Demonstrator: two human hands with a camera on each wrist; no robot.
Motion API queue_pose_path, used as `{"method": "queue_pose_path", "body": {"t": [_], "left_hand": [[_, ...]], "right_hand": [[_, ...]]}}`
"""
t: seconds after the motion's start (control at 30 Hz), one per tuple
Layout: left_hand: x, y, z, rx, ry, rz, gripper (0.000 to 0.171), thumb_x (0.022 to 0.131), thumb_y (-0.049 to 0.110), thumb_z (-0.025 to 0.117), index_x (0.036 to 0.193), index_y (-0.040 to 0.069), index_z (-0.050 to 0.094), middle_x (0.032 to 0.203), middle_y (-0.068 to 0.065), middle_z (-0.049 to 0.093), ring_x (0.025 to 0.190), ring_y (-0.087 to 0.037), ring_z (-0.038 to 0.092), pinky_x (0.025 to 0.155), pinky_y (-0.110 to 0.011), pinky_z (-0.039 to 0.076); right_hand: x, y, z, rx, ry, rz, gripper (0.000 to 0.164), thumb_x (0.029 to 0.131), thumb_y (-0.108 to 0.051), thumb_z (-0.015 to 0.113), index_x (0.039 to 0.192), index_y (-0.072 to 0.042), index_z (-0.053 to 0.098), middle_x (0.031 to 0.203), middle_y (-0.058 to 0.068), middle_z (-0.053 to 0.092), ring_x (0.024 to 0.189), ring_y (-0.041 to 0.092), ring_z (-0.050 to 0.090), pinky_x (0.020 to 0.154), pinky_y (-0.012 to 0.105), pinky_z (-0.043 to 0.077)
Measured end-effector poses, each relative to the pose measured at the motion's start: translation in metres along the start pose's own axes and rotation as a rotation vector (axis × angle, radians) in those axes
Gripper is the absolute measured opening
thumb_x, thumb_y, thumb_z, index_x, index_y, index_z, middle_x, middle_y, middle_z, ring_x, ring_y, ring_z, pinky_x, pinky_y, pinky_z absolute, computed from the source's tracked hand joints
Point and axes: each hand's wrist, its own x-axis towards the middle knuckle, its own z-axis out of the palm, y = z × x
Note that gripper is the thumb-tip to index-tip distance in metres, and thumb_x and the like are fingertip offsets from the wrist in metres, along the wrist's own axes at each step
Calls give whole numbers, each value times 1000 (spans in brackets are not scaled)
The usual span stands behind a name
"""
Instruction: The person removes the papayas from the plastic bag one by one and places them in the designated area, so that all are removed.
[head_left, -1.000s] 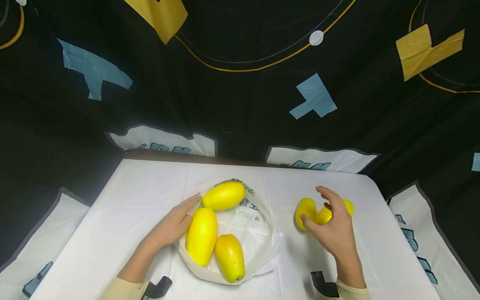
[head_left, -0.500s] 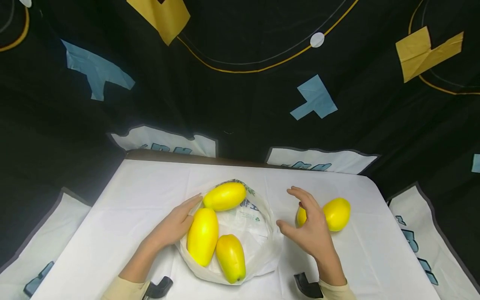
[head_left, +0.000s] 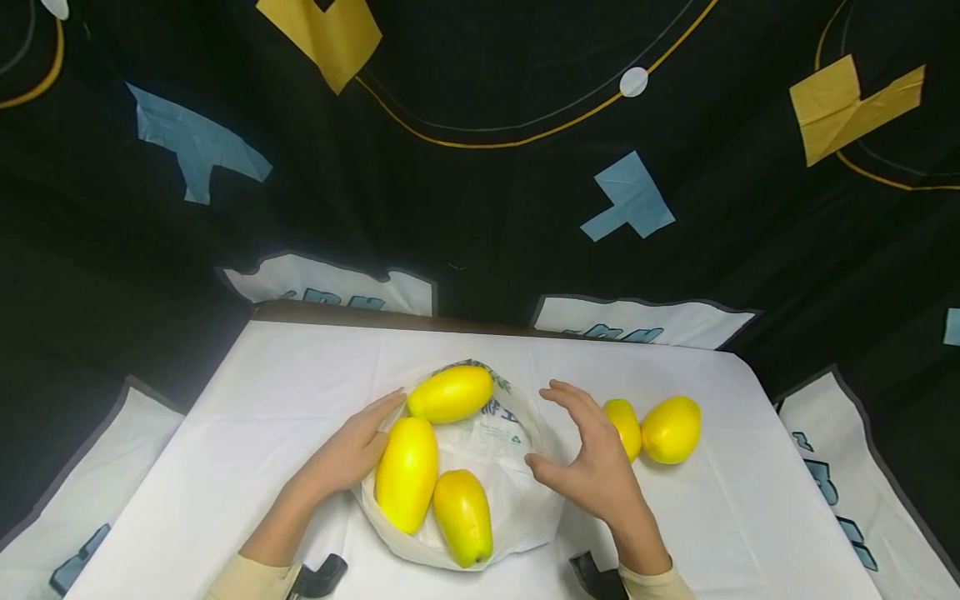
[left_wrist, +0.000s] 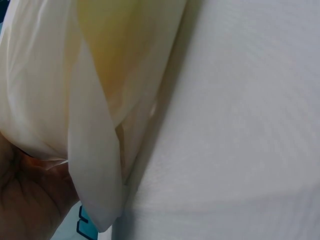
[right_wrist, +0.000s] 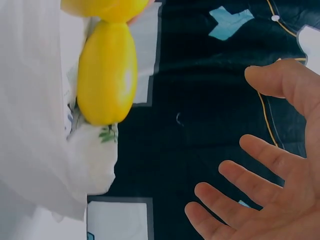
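A white plastic bag (head_left: 517, 508), its mouth spread wide, sits on the table with three smooth yellow oval fruits inside: one at the back (head_left: 452, 394), one at the left (head_left: 406, 475) and one at the front (head_left: 461, 518). My left hand (head_left: 347, 450) rests against the bag's left side, fingers extended along the rim. In the left wrist view the bag (left_wrist: 95, 150) covers most of that hand. My right hand (head_left: 592, 467), fingers spread and holding nothing, hovers at the bag's right rim. The right wrist view shows its bare palm and fingers (right_wrist: 260, 180).
Two more yellow fruits, one nearer (head_left: 624, 427) and one farther right (head_left: 672, 429), lie on the white-covered table (head_left: 765, 500) beyond my right hand. Behind the table hangs a black cloth (head_left: 480, 217) with yellow and blue patches.
My right hand has moved left from above the two loose fruits to the bag's right rim, uncovering those fruits. The left hand and the fruits in the bag stay put.
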Motion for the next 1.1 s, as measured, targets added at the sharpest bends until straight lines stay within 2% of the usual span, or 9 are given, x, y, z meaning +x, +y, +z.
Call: {"method": "queue_pose_path", "body": {"t": [0.23,0.4,0.8,1.1], "left_hand": [[0,2,0,-1,-1,1,53,99,9,42,151,8,35,157,-8,31,144,-29,26,116,-50,21],[0,2,0,-3,2,4,53,99,8,42,151,7,34,157,-8,31,144,-29,25,117,-50,21],[-2,3,0,0,4,-13,53,100,9,41,152,9,33,157,-7,30,144,-28,25,116,-50,21],[-1,3,1,-9,3,-17,53,100,9,42,152,11,33,157,-6,30,144,-27,25,116,-50,22]], "right_hand": [[-1,-5,9,23,-21,-46,72,64,-22,86,130,-27,57,143,-7,47,130,16,45,102,51,44],[-2,-10,16,34,-56,-74,73,63,-24,88,130,-24,58,143,-8,47,130,14,46,101,47,46],[-6,-23,39,61,-188,-97,72,66,-27,84,131,-33,54,144,-12,43,130,14,45,98,43,49],[-11,-26,60,37,-304,-72,70,67,-33,83,131,-33,54,147,-9,42,134,17,41,102,49,44]]}}
